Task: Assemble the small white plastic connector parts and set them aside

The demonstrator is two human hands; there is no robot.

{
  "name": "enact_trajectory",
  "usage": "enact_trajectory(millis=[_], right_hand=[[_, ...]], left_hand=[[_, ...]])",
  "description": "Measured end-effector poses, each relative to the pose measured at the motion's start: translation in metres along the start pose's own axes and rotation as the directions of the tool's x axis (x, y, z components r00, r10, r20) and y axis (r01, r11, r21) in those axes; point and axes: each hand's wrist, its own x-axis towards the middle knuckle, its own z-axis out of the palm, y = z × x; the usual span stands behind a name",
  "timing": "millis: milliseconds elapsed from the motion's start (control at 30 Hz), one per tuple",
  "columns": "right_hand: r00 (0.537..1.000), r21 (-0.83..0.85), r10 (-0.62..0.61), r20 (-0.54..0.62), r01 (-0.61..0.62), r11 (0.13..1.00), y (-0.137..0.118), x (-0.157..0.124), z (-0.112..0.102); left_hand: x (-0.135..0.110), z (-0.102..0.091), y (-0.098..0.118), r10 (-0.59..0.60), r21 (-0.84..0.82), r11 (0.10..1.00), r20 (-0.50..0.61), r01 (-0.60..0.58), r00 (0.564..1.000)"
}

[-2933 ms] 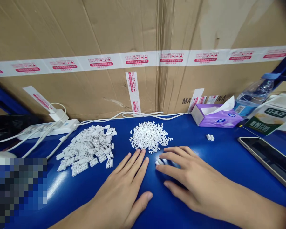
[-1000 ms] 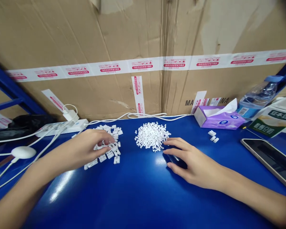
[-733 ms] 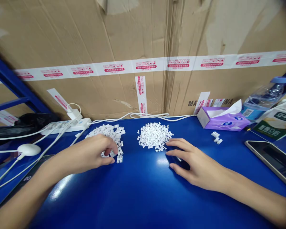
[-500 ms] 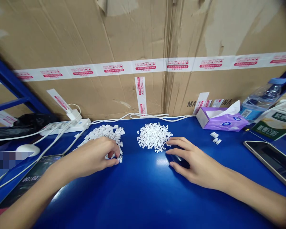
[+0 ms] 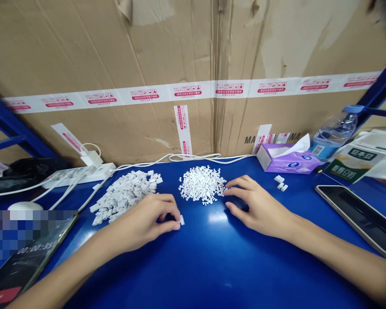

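White piece [image 5: 182,220] at left fingertips, before the piles, table contact unclear | left hand [image 5: 149,219]: thumb and finger clamped on its end, likely for precise hold | right hand [image 5: 255,204]: fingers apart beside small-parts pile [image 5: 202,183] | larger-parts pile [image 5: 125,195] separate on table [image 5: 212,266], presumably preventing mixing | loose pieces [image 5: 280,186] near tissue box [image 5: 287,161]

Taped cardboard [image 5: 238,47] rose behind the purple tissue box [image 5: 287,160]. Right of the box were a blue-capped bottle [image 5: 333,132] and a carton [image 5: 355,162]; a phone [image 5: 360,221] lay to the box's front right, a power strip [image 5: 103,171] far to its left.
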Motion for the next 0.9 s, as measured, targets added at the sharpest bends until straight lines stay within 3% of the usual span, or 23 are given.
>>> enact_trajectory(millis=[133, 267, 400, 567, 900], right_hand=[[1.000, 0.018, -0.004, -0.001, 0.004, 1.000, -0.003, 0.001, 0.001], [1.000, 0.036, -0.002, 0.014, 0.002, 0.999, -0.007, 0.001, 0.003], [1.000, 0.044, 0.024, 0.011, -0.025, 0.999, -0.006, 0.001, 0.001], [1.000, 0.044, 0.021, -0.006, -0.021, 0.999, -0.005, 0.001, 0.000], [0.989, 0.004, 0.081, 0.121, -0.082, 0.997, -0.009, -0.001, 0.010]], left_hand=[[0.010, 0.023, 0.015, 0.020, -0.154, 0.987, -0.091, -0.034, 0.996], [0.016, 0.037, 0.018, -0.007, -0.190, 0.982, -0.168, -0.025, 0.986], [0.012, 0.039, 0.014, -0.037, -0.168, 0.986, -0.207, 0.001, 0.978], [0.005, 0.043, 0.012, 0.008, -0.050, 0.998, -0.282, -0.023, 0.959], [0.009, 0.046, 0.014, 0.035, 0.037, 0.999, -0.312, -0.025, 0.949]])
